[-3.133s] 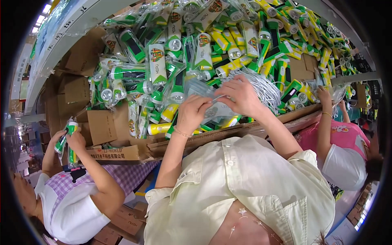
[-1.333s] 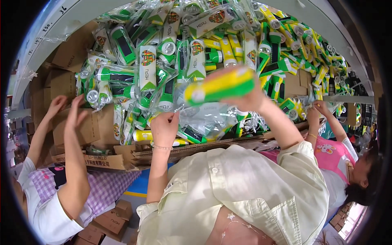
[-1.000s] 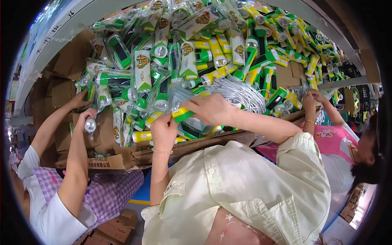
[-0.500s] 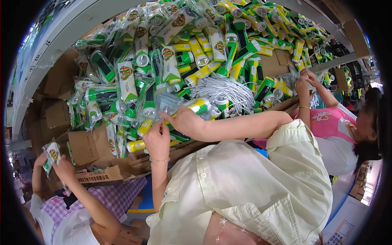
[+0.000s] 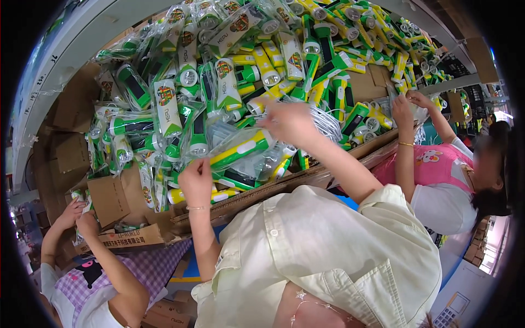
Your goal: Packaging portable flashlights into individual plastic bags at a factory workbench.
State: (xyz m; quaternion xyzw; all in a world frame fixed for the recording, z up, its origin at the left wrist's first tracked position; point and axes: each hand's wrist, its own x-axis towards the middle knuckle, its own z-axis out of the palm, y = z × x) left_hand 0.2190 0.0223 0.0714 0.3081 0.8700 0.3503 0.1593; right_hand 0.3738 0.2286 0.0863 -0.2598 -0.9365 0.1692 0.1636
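My left hand (image 5: pixel 195 175) is closed, its fingertips pinching the end of a clear plastic bag. Inside that bag lies a green and yellow flashlight (image 5: pixel 241 150), stretched out over the heap toward the right. My right hand (image 5: pixel 290 123) is smeared by motion above the flashlight's far end, apart from it, and its fingers cannot be read. Just right of that hand is a bundle of white cables (image 5: pixel 326 127), partly hidden by it. Around both hands lie bagged flashlights, such as one with a white printed side (image 5: pixel 167 108), and loose yellow ones (image 5: pixel 266 66).
A cardboard edge (image 5: pixel 257 188) runs along the near side of the heap. An open carton (image 5: pixel 108 201) stands at the left, where a co-worker's hands (image 5: pixel 76 216) hold a packet. At the right, another co-worker's hands (image 5: pixel 410 104) work over the heap. A pale metal frame (image 5: pixel 71 60) curves around the far side.
My hands have moved apart, the left slightly left and down, the right up and to the right. The bagged flashlight now lies between them. The left co-worker's hands have lowered toward the carton.
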